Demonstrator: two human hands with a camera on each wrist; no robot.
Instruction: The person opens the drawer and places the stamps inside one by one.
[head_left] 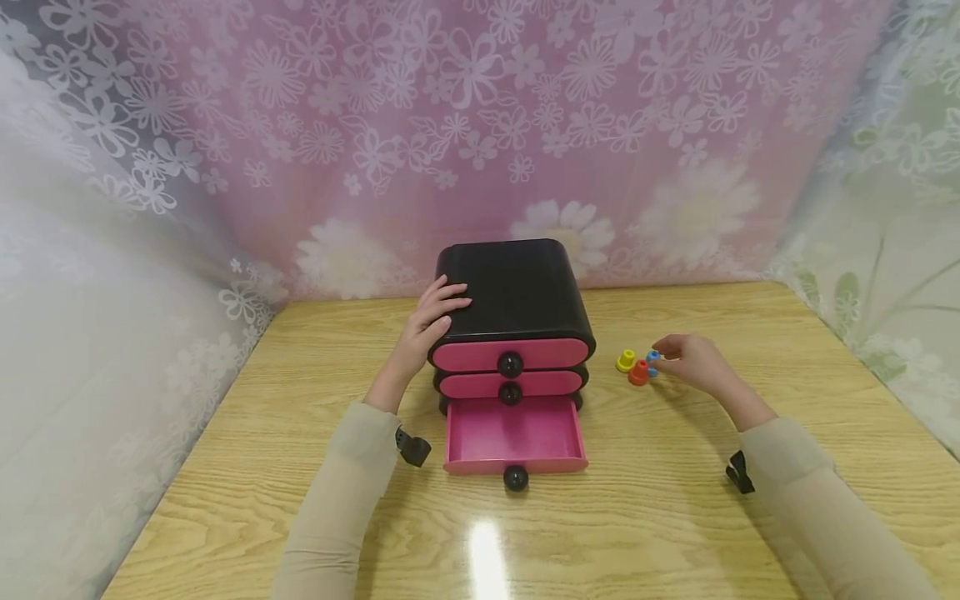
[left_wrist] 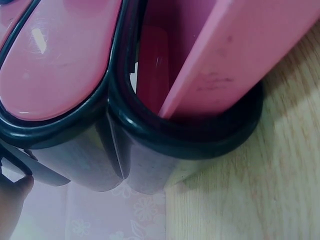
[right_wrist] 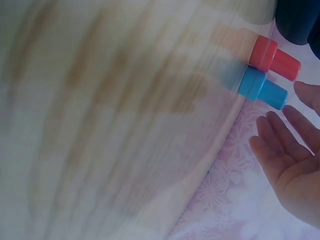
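A black chest with pink drawer fronts (head_left: 517,287) stands on the table. My left hand (head_left: 426,323) rests on its top left edge, fingers laid out over the top. The bottom drawer (head_left: 516,466) is pulled out and holds nothing visible. Right of the chest, three small stepped plastic pegs stand close together: yellow (head_left: 626,361), red (head_left: 638,374) and blue (head_left: 653,356). My right hand (head_left: 696,363) is just right of the blue peg. In the right wrist view, thumb and fingers are parted near the blue peg's tip (right_wrist: 274,94); whether they touch it, I cannot tell.
The upper two drawers, with round black knobs (head_left: 510,364), are closed. Wood-grain table (head_left: 337,367) surrounds the chest. A flowered pink curtain (head_left: 420,150) hangs close behind it, with pale cloth at both sides. Each wrist wears a black strapped device (head_left: 412,448).
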